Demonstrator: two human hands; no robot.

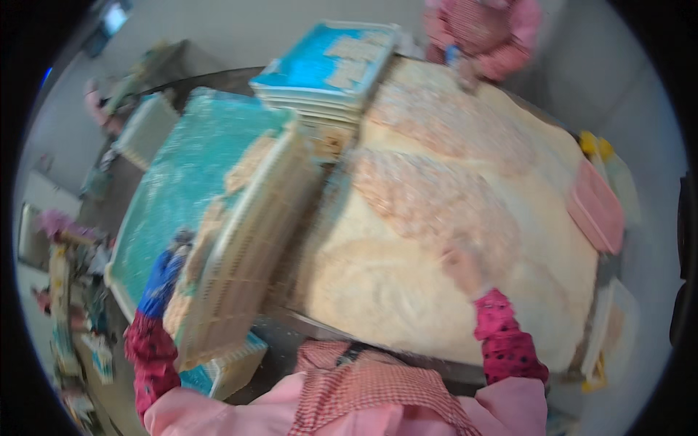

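Observation:
My left hand (166, 275), in a blue glove, is over a white tray (116, 287) lined with teal plastic film (185, 163). It is beside a row of pale, crumb-coated pieces (206, 236) along the tray's right side; its fingers are too blurred to read. My right hand (465, 269) reaches over a table heaped with pale crumbs (378, 283). Its fingers, smeared by motion, are at the near edge of a pile of pinkish, wet-looking pieces (429, 192). A second such pile (451, 120) lies farther back.
Stacked white trays with blue liner (309, 58) and coated pieces stand at the far left of the crumbs. Across the table is another person (483, 33) in pink. A pink basin (596, 207) is at the right edge. Another crate (236, 367) sits low, near my body.

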